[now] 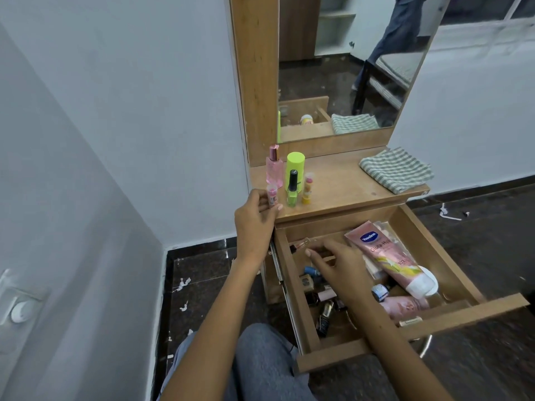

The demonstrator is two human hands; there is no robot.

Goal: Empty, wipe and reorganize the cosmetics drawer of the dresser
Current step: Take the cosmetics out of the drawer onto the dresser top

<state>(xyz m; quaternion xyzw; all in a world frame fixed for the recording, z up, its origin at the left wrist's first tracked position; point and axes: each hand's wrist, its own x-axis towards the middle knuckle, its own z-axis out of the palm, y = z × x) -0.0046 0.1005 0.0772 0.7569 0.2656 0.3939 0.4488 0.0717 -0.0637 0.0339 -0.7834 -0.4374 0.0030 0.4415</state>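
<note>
Left hand (256,217) pinches a small pink lip-balm tube (69,194), standing it at the dresser top's (341,186) front-left corner, just beside the green nail-polish bottle (291,189). Behind: pink spray bottle (274,166), lime-green capped bottle (296,166), yellow balm tube (307,189). Best to seat the tube flat and let go only once it stands steady (close neighbours could topple).

Right hand (337,264) reaches into the open drawer (292,273), fingers curled over a small item at the back-left; whether they hold it, cannot tell. Drawer is still well stocked: small bottles (321,296), pink lotion tube (388,259) reading "Vaseline", "Gluta-Hya", "10X". Far right, striped cloth (396,170) lies unused.
</note>
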